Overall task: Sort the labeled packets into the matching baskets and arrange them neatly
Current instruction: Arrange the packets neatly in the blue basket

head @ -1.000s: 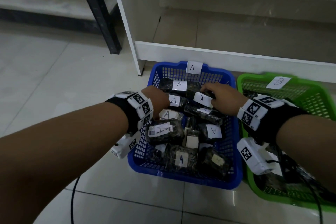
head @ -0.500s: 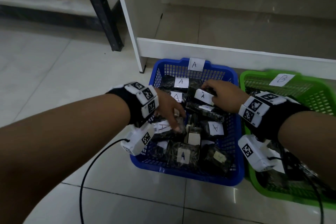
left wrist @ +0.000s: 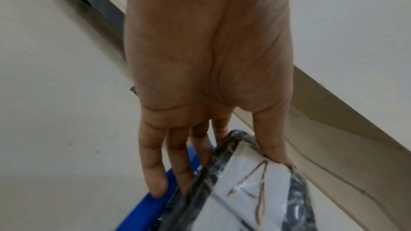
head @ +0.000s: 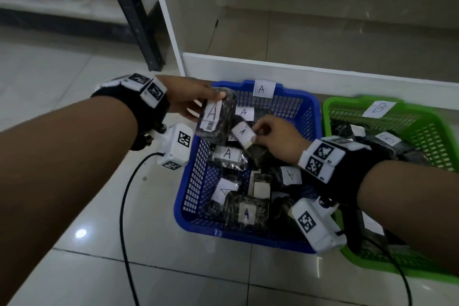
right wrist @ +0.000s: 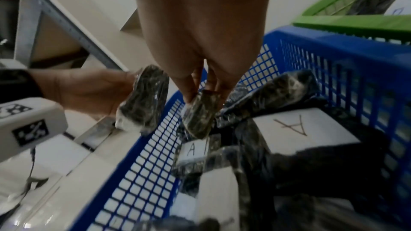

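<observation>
Left hand: fingers and thumb pinch an A-labelled packet, held tilted over the blue basket's left rim
Right hand: fingers pinch a second A packet, lifted above the pile inside
Blue basket: tagged A, on the floor, full of A packets
Green basket: tagged B, just beside the blue one, holding dark packets

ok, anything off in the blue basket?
No wrong letters visible: every readable label in the blue basket says A. But the packets lie jumbled, tilted and overlapping, some labels upside down or sideways. Left hand and right hand each hold an A packet.
</observation>
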Motion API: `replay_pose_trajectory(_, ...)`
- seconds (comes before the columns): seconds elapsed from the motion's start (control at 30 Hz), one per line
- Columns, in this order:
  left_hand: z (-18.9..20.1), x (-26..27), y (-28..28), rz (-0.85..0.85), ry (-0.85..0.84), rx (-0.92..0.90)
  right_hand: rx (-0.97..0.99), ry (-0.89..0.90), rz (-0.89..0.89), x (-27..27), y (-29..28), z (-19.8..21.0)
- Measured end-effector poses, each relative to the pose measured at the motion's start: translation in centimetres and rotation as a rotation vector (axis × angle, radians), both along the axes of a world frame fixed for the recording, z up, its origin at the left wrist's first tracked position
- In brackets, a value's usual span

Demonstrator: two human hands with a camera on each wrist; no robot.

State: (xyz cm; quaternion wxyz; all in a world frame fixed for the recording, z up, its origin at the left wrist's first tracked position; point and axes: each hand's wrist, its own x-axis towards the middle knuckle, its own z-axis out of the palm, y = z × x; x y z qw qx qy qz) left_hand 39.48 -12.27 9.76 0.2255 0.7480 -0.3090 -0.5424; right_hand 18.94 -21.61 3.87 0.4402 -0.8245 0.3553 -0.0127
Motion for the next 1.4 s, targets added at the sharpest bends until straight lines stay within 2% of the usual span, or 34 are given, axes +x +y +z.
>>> replay_pose_trajectory(0.13,-0.6,-0.1,0.6,0.1,0.035,-0.048,0.164,-0.004,0.157,-0.2,1.6,-0.4)
replay_pose_trajectory(0.2,-0.5,-0.3,0.4,0.132,0.038,-0.086,0.17,0.009,0.186,-0.3,2.3,-0.4)
replay_pose_trajectory(0.3,-0.3,-0.9,-0.3,0.195,0.008,-0.133,0.067,0.05,0.229,-0.4,2.6,-0.8)
replay_pose_trajectory(0.4,-0.5,-1.3,-0.8,0.217,-0.014,-0.174,0.184,0.073,0.246,-0.3,2.6,-0.8)
replay_pose_trajectory(0.47,-0.5,-1.8,-1.0,0.204,-0.006,-0.19,0.139,0.052,0.184,0.0,1.8,-0.5)
replay_pose_trajectory(0.53,-0.4,-2.5,-1.1,0.201,-0.008,-0.209,0.004,-0.021,0.048,0.0,0.7,0.3)
replay_pose_trajectory(0.57,-0.4,-2.9,-1.2,0.206,-0.008,-0.218,-0.001,-0.087,-0.033,0.1,0.1,0.8)
replay_pose_trajectory(0.67,-0.8,-4.3,-1.6,0.25,0.099,-0.236,0.233,-0.225,-0.208,0.7,-1.4,2.4)
replay_pose_trajectory(0.7,-0.9,-5.0,-1.8,0.24,0.161,-0.245,0.266,-0.218,-0.207,0.8,-2.0,2.6)
replay_pose_trajectory(0.77,-1.2,-6.3,-2.4,0.205,0.245,-0.261,0.178,-0.163,-0.154,0.5,-3.1,2.6)
replay_pose_trajectory(0.87,-1.9,-8.0,-3.0,0.199,0.234,-0.272,0.042,-0.147,-0.156,-0.6,-5.0,2.6)
replay_pose_trajectory(0.93,-2.3,-8.9,-3.0,0.097,0.133,-0.258,-0.106,-0.112,-0.159,-1.6,-6.5,2.8)
replay_pose_trajectory(1.03,-2.8,-10.6,-2.9,-0.383,-0.275,-0.197,-0.313,-0.081,-0.193,-2.9,-8.0,2.9)
replay_pose_trajectory(1.1,-3.4,-11.5,-3.2,-0.561,-0.407,-0.183,-0.395,-0.087,-0.182,-3.5,-8.2,2.7)
replay_pose_trajectory(1.17,-4.1,-11.9,-3.9,-0.65,-0.463,-0.154,-0.446,-0.092,-0.144,-3.6,-8.0,2.5)
replay_pose_trajectory(1.27,-4.9,-11.8,-4.3,-0.79,-0.456,-0.054,-0.491,-0.061,-0.05,-3.4,-7.7,1.9)
replay_pose_trajectory(1.4,-6.0,-11.5,-4.0,-0.835,-0.562,-0.137,-0.548,-0.014,0.044,-3.2,-7.6,0.3)
